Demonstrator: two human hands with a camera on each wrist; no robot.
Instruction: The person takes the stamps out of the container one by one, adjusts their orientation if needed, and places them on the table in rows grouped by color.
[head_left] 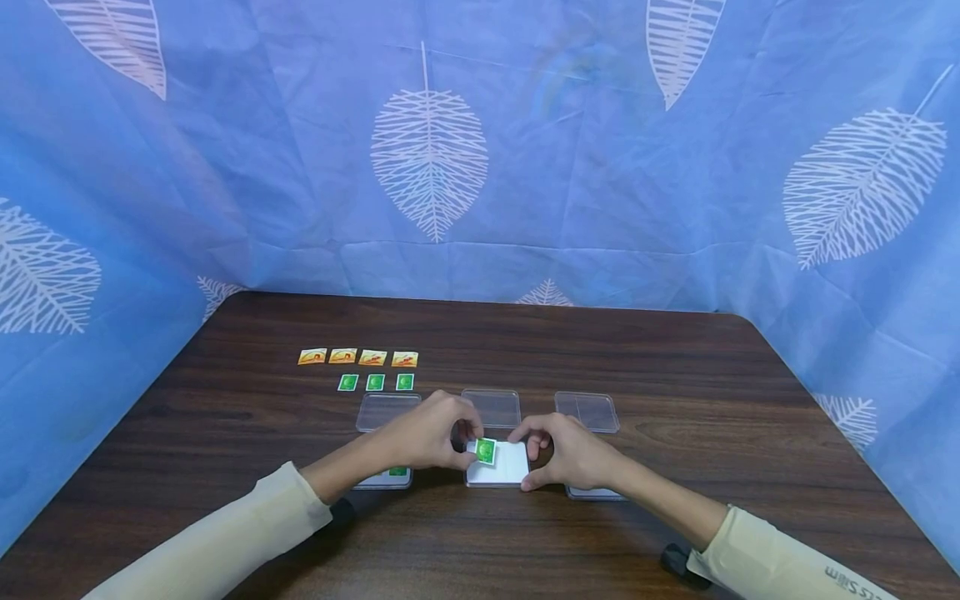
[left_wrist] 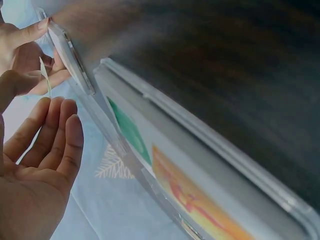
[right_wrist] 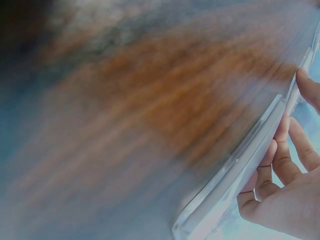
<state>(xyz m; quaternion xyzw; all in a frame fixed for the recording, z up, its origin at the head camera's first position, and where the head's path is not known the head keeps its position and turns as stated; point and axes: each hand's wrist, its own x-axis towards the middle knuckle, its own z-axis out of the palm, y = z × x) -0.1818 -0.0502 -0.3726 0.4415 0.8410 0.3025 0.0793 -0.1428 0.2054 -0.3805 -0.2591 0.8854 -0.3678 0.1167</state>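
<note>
My left hand [head_left: 438, 429] pinches a small square green sticker [head_left: 486, 451] between thumb and fingertips, over the left half of a shallow clear box with a white face [head_left: 498, 475]. Seen edge-on in the left wrist view, the sticker [left_wrist: 46, 77] is thin and slightly bent. My right hand [head_left: 573, 454] grips that middle box at its right side, thumb at the near corner and fingers at the far one. Left of it, a similar box [head_left: 375, 482] lies partly behind my left forearm; the left wrist view shows a green sticker [left_wrist: 129, 131] and an orange sticker [left_wrist: 185, 192] on it.
Three clear lids [head_left: 388, 412] lie in a row behind the boxes. A third box [head_left: 596, 493] is partly under my right wrist. Further back left are three green stickers [head_left: 375, 382] and a row of several orange stickers [head_left: 372, 357]. Blue cloth surrounds the table [head_left: 637, 350].
</note>
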